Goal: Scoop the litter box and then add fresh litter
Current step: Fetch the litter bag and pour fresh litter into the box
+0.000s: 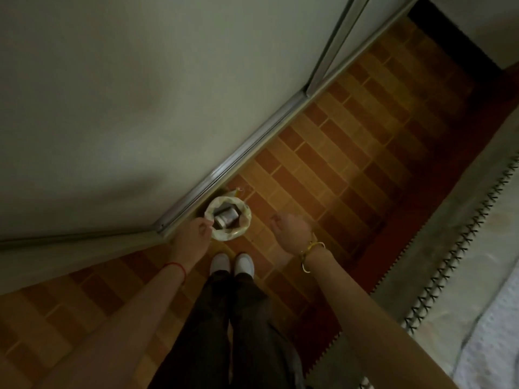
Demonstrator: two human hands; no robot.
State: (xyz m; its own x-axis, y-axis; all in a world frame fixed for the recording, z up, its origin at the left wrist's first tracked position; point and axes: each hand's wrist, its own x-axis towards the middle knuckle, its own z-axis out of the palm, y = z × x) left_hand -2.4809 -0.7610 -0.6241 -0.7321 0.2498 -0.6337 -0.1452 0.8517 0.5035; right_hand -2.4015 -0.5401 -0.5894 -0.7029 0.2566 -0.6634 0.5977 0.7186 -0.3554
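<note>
a floor [351,153] of brown and tan brick-pattern tiles runs along a pale wall [126,94], with a metal sliding-door track [238,164] at the wall's foot. a second metal rail [334,43] rises up the wall from the track's far end. across the floor from the wall lies a grey mat [449,248] with zigzag stitching, edged in red.

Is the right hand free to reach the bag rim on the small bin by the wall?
Probably yes. The right hand looks empty and hangs beside the bin with only bare floor between. The left hand is at the bag rim's near side; the far side stays open.
</note>
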